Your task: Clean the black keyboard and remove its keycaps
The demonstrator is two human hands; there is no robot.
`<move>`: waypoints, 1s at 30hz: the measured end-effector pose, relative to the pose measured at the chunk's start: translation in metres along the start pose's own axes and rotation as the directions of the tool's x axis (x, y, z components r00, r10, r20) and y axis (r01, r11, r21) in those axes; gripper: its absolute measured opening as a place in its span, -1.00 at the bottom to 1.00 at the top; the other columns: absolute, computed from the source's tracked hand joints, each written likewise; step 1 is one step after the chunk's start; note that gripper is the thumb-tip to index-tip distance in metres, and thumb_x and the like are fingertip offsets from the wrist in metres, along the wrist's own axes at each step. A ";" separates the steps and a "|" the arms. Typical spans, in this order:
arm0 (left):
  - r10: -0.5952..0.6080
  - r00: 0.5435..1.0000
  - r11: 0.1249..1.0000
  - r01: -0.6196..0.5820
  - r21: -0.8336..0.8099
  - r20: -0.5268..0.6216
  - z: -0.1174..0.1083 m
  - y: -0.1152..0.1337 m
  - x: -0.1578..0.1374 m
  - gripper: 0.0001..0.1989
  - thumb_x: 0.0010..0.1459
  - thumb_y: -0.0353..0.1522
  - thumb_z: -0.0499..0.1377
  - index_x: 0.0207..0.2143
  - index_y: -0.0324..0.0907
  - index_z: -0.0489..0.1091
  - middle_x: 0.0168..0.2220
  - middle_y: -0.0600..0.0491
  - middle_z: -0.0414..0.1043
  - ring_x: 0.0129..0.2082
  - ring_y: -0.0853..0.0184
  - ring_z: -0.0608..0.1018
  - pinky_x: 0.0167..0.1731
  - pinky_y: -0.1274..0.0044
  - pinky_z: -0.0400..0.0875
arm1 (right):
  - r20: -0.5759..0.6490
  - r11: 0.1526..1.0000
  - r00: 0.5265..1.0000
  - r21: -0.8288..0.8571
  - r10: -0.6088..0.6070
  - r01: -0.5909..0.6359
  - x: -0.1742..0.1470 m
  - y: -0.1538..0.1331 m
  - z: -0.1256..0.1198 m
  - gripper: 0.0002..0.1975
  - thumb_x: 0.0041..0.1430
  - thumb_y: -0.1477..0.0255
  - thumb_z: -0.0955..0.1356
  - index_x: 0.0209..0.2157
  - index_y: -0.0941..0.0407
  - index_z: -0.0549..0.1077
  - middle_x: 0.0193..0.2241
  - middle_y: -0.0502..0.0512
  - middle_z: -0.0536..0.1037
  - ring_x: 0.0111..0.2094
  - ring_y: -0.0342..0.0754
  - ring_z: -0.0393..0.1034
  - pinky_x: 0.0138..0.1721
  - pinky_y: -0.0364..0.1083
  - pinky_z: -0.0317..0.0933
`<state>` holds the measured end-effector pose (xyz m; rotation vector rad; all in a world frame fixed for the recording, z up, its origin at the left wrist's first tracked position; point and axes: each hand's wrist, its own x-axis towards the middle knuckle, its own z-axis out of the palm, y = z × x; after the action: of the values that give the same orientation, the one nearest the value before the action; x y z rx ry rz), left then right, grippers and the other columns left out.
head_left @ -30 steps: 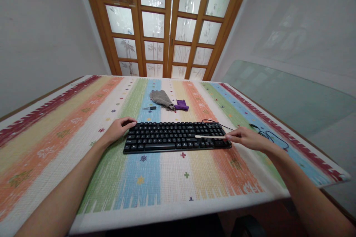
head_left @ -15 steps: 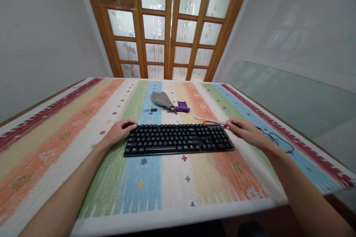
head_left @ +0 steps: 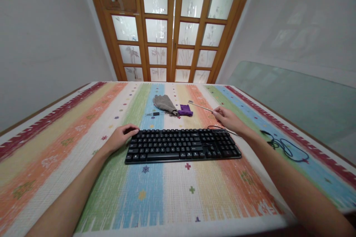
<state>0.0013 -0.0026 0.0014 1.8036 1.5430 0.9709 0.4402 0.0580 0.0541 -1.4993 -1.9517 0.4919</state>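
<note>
A black keyboard (head_left: 180, 146) lies on the striped tablecloth in front of me. My left hand (head_left: 124, 135) grips its far left corner, thumb and fingers curled at the edge. Beyond the keyboard's right part, my right hand (head_left: 226, 117) is raised, its fingers closed round a thin pale stick with a small greyish head (head_left: 201, 106). That head points left and away from me, above the cloth near the purple cloth (head_left: 185, 110). What kind of tool it is, I cannot make out.
A grey cloth (head_left: 165, 104) touches the purple one beyond the keyboard. Left of them lies a small black object (head_left: 156, 114) with thin metallic prongs. The keyboard's dark cable (head_left: 289, 150) is coiled at the right. A glass-panelled wooden door (head_left: 172, 44) stands behind the table.
My right hand has moved away from the keyboard's far right corner, forward and left, carrying the stick. My left hand stays at the left corner. The view has shifted slightly.
</note>
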 end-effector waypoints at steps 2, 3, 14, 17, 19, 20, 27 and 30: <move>-0.003 1.000 1.000 0.003 -0.007 0.001 0.000 -0.001 0.000 -0.58 -0.03 -0.01 0.20 -0.34 -0.17 0.52 -0.33 0.00 0.60 -0.26 0.14 0.57 -0.16 0.39 0.42 | -0.029 0.995 0.996 0.063 0.085 -0.083 0.011 0.002 0.009 -0.79 0.26 0.25 0.19 -0.36 0.09 0.25 -0.59 -0.06 0.38 -0.61 -0.16 0.22 -0.53 -0.18 0.10; -0.006 1.000 1.000 0.006 -0.010 -0.001 0.000 -0.001 0.001 -0.58 -0.03 -0.02 0.20 -0.34 -0.17 0.52 -0.33 0.00 0.60 -0.27 0.14 0.57 -0.16 0.38 0.42 | -0.032 0.990 0.992 0.074 0.125 -0.122 0.017 0.004 0.013 -0.83 0.29 0.30 0.17 -0.34 0.08 0.23 -0.60 -0.08 0.39 -0.63 -0.18 0.21 -0.55 -0.19 0.09; -0.002 1.000 0.999 0.003 -0.042 0.001 0.002 -0.003 0.000 -0.62 0.00 -0.05 0.20 -0.34 -0.18 0.52 -0.35 0.01 0.59 -0.28 0.18 0.57 -0.18 0.40 0.42 | 0.078 0.988 0.985 -0.005 0.157 -0.157 0.058 0.001 0.048 -0.83 0.32 0.51 0.17 -0.40 0.10 0.22 -0.62 -0.08 0.37 -0.65 -0.21 0.19 -0.59 -0.23 0.06; 0.004 1.000 0.999 -0.003 -0.043 0.003 0.003 -0.006 0.001 -0.63 0.01 -0.06 0.20 -0.35 -0.18 0.52 -0.35 0.02 0.59 -0.29 0.19 0.56 -0.19 0.41 0.41 | 0.133 0.996 0.988 0.042 0.073 -0.080 0.065 -0.013 0.061 -0.85 0.34 0.46 0.15 -0.35 0.10 0.22 -0.57 -0.06 0.40 -0.61 -0.20 0.24 -0.54 -0.23 0.14; 0.003 1.000 0.999 -0.003 -0.046 0.006 0.003 -0.008 0.002 -0.63 0.01 -0.07 0.19 -0.34 -0.19 0.51 -0.36 0.02 0.58 -0.30 0.19 0.56 -0.21 0.41 0.41 | 0.171 0.998 0.985 0.069 -0.002 -0.010 0.069 -0.028 0.073 -0.87 0.35 0.45 0.15 -0.32 0.10 0.23 -0.53 -0.04 0.43 -0.55 -0.18 0.29 -0.48 -0.22 0.19; 0.003 1.000 0.999 -0.002 -0.046 0.007 0.003 -0.009 0.002 -0.63 0.01 -0.07 0.19 -0.34 -0.19 0.51 -0.36 0.02 0.58 -0.30 0.19 0.56 -0.21 0.41 0.41 | 0.191 0.997 0.981 0.077 -0.045 0.030 0.070 -0.037 0.080 -0.87 0.35 0.44 0.15 -0.31 0.10 0.23 -0.50 -0.03 0.45 -0.52 -0.17 0.31 -0.43 -0.21 0.21; 0.001 1.000 0.997 0.000 -0.073 0.021 0.003 -0.008 0.001 -0.64 0.02 -0.09 0.20 -0.33 -0.20 0.51 -0.34 0.01 0.58 -0.28 0.20 0.56 -0.18 0.40 0.41 | 0.423 0.845 0.867 -0.331 -0.264 0.420 0.068 -0.112 0.142 -0.77 0.38 0.40 0.11 -0.06 0.16 0.27 -0.23 0.26 0.57 -0.28 0.04 0.45 -0.28 -0.07 0.21; -0.008 1.000 0.997 0.010 -0.082 0.024 0.004 -0.007 0.000 -0.64 0.03 -0.10 0.19 -0.31 -0.20 0.50 -0.34 0.00 0.57 -0.28 0.20 0.56 -0.18 0.39 0.42 | 0.467 0.815 0.846 -0.366 -0.256 0.449 0.067 -0.134 0.164 -0.71 0.37 0.35 0.12 -0.01 0.16 0.29 -0.18 0.33 0.57 -0.26 0.12 0.48 -0.29 -0.03 0.23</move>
<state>0.0003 -0.0008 -0.0061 1.7443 1.4742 0.9907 0.2223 0.0959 0.0342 -1.3019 -2.7664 0.1645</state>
